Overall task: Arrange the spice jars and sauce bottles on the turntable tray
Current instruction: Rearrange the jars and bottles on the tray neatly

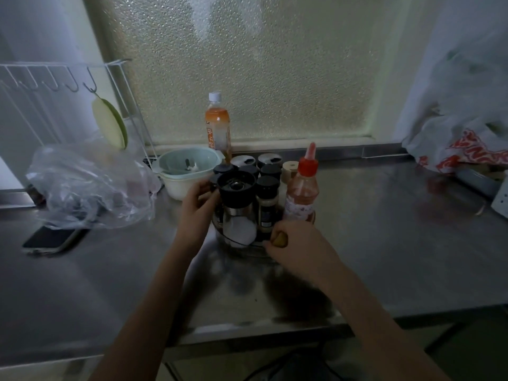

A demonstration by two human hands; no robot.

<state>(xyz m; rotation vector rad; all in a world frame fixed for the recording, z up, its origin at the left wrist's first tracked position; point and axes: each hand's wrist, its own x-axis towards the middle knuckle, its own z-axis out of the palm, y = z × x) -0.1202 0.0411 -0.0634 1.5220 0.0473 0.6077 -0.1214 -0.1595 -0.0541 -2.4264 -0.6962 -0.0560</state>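
Note:
The clear turntable tray (242, 250) sits mid-counter, crowded with several black-lidded spice jars (267, 200). A glass dispenser with a black top (237, 200) holding white powder stands at the tray's front left. My left hand (198, 200) grips its black top from the left. A red-capped sauce bottle (302, 192) stands at the tray's right side. My right hand (298, 247) rests at the tray's front right edge, closed around a small yellowish object (280, 239). Two silver-lidded jars (243, 161) stand at the back of the tray.
An orange drink bottle (218, 126) stands by the frosted window. Stacked bowls (185, 169), a plastic bag (88, 185) and a phone (53, 239) lie to the left. A wire rack (55, 86) hangs on the left wall. Bags (464, 149) fill the right corner.

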